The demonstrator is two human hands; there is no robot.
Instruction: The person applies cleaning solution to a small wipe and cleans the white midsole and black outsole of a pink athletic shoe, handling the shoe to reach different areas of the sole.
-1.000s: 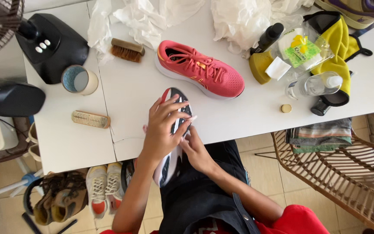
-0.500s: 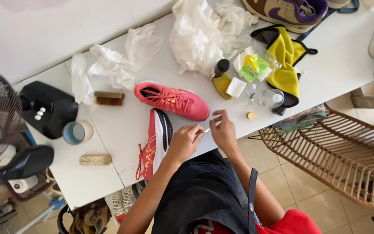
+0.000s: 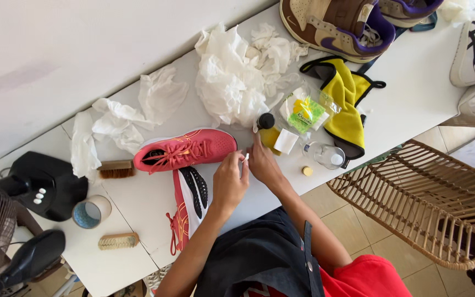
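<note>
My left hand (image 3: 228, 182) pinches a small white swab (image 3: 246, 158) just above the table edge. My right hand (image 3: 263, 163) meets it from the right, fingertips closed on the same swab. Both hands hover beside the toe of an upright red running shoe (image 3: 185, 149). Its mate (image 3: 189, 204) lies on its side below, black and white sole showing, just left of my left wrist. A yellow bottle with a black cap (image 3: 269, 133) stands right behind my right hand.
On the white table (image 3: 155, 203) are crumpled white paper (image 3: 232, 71), a yellow cloth (image 3: 347, 102), a clear bottle on its side (image 3: 325, 155), a small cap (image 3: 307, 171), two brushes (image 3: 115, 169) (image 3: 117, 241), a tape roll (image 3: 90, 212), a black fan base (image 3: 42, 184) and other sneakers (image 3: 336, 22). A rattan chair (image 3: 430, 203) stands at the right.
The second red shoe was put down on its side on the table. Both hands moved up toward the yellow bottle and closed together on the swab. The view shifted.
</note>
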